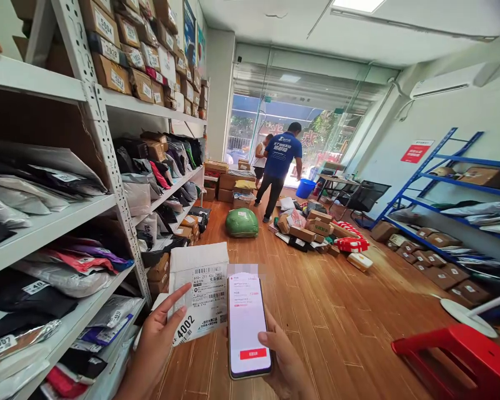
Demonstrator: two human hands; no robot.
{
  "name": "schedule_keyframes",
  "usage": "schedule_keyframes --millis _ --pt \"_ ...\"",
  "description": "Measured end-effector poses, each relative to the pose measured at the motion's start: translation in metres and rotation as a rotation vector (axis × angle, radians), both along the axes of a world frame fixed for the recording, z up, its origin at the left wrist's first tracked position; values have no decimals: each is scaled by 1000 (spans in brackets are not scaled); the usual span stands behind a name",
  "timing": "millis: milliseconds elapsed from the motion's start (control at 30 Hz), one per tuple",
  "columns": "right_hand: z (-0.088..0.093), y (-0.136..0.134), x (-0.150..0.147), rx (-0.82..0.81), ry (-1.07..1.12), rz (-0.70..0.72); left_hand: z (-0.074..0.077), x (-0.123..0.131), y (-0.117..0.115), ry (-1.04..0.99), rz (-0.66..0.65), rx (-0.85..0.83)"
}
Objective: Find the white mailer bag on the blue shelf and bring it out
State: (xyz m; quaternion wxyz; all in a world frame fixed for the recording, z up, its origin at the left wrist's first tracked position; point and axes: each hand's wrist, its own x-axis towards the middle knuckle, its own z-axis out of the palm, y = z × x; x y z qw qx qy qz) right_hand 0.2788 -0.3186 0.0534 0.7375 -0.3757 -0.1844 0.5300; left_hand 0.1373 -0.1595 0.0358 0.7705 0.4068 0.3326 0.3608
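My left hand grips a flat white parcel envelope by its left side, thumb and forefinger across its front. The envelope carries a printed shipping label and a sticker reading 4002. Beside it, my right hand holds a smartphone upright, the thumb resting over the lower right of the screen. The lit screen shows a white page with a red button near the bottom. Envelope and phone are side by side, close together; most of the right fingers are hidden behind the phone.
White shelves full of labelled parcels line the left. Ahead on the wooden floor lie a green sack and a parcel heap, with a person in blue behind. A red stool and blue rack stand at right.
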Motion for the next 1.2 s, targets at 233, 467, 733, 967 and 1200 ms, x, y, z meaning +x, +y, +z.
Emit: schedule_keyframes --millis 233,467,733,967,1200 --pt "-4 -17 13 -72 30 -108 -2 26 -11 49 -68 69" --pt "-18 -34 40 -168 83 -216 9 107 -55 113 -319 288" --pt "-26 -69 83 -180 113 -258 8 170 -91 168 -328 314" --pt "-34 -92 109 -197 79 -291 -3 206 -113 60 -363 168" --pt "-59 -95 139 -162 56 -347 -7 252 -113 87 -454 79"
